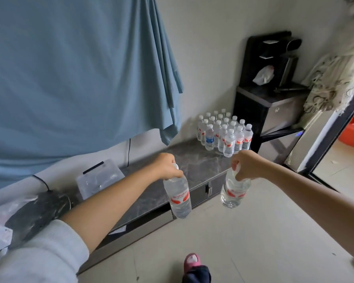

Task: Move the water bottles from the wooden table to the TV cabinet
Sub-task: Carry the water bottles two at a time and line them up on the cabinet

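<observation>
While each hand [168, 165] grips, bottles [178, 196] past cabinet edge [151, 209]

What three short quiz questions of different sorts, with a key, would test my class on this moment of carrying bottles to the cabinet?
1. True or false: each hand holds one bottle by its top.
2. Multiple choice: the cluster of bottles on the TV cabinet stands (a) at its far end near the black dispenser, (b) inside the clear box, (c) on the floor.
3. Fill in: one bottle in that cluster has a ___ label, unlike the red ones.

Key:
1. True: the left hand grips the left bottle, the right hand the right bottle.
2. a
3. blue
</observation>
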